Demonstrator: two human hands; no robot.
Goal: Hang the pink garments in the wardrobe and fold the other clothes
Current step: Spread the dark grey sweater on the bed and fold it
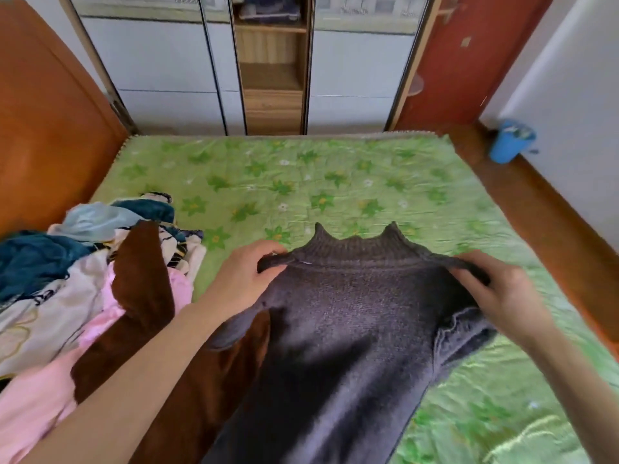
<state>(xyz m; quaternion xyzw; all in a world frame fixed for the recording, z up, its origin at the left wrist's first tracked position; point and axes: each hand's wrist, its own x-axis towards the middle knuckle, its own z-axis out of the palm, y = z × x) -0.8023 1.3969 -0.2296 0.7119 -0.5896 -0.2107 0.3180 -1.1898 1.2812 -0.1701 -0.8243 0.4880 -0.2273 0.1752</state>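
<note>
Grey sweater (pixel 348 316) gripped at both shoulders by left hand (pixel 244 279) and right hand (pixel 499 293), spread on green bedspread (pixel 301 182); clothes pile (pixel 83 262) heaped left.

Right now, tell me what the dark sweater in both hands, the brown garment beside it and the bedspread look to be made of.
Dark sweater: knitted, likely wool or acrylic; ribbed collar, fuzzy matte surface.
Brown garment: plush, probably fleece or velvet; dense soft nap.
Bedspread: thin smooth fabric with slight sheen, maybe polyester or cotton blend; fine crinkles, printed flowers.

dark knit sweater (pixel 351 313) spread flat; pink garments (pixel 37 393) heaped
</note>
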